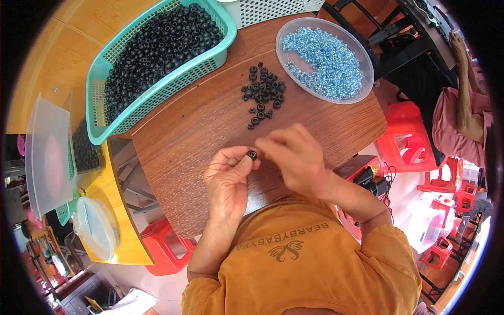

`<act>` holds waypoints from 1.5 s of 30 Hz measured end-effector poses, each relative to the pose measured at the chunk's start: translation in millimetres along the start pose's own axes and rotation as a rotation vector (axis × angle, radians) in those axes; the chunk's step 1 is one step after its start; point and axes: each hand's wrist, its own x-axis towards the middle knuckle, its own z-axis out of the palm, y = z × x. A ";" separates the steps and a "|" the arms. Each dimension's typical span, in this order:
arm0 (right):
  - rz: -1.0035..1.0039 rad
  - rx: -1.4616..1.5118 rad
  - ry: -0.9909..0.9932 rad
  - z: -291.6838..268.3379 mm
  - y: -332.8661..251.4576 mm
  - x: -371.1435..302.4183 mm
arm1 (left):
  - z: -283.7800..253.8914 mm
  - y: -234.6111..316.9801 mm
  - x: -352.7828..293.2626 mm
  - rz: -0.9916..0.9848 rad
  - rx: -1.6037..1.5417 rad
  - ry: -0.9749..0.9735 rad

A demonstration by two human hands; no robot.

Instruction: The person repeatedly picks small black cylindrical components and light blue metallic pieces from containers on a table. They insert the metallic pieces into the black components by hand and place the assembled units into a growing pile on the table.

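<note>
My left hand (229,176) pinches a small black ring-shaped part (252,155) between thumb and forefinger, its hole facing up. Close beside it, my right hand (295,157) is slightly blurred, with its fingers curled and pressed together; whatever they hold, if anything, is hidden. Beyond both hands, a loose pile of black ring-shaped parts (266,90) lies on the brown wooden table (194,152). Farther right stands a round clear tub (367,86) holding many small, shiny pale-blue pieces (336,68).
At the far left, a teal plastic basket (173,86) is heaped with more black parts (163,52). A white perforated basket (278,11) stands behind. Red stools (404,136) are on the right, and another person's arm (464,89) shows at the far right.
</note>
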 end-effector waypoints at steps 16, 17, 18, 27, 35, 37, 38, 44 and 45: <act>-0.438 -0.494 -0.360 32.3 17.1 44.8 | -17.5 4.5 3.3 0.056 -0.046 0.046; -0.449 -0.486 -0.370 32.7 17.7 45.1 | -17.9 4.2 3.2 0.060 -0.048 0.049; -0.460 -0.478 -0.381 33.2 18.5 45.4 | -18.0 4.1 3.3 0.064 -0.050 0.051; -0.358 -0.289 -0.341 35.4 29.3 46.1 | -16.3 4.7 4.5 0.066 -0.020 0.053; -0.063 -0.025 -0.186 33.5 34.4 40.8 | -12.2 4.4 7.4 0.046 -0.030 0.046; 0.047 0.089 -0.177 29.8 30.9 39.9 | -9.9 4.1 8.0 0.038 -0.028 0.053; 0.159 0.204 -0.187 26.3 27.4 40.5 | -8.8 4.3 7.9 0.034 -0.029 0.056; 0.617 0.817 -0.124 14.8 10.0 29.6 | -0.8 4.2 8.8 0.050 -0.041 0.062; 0.600 0.857 -0.100 14.1 7.3 27.4 | 0.1 3.9 8.9 0.054 -0.051 0.054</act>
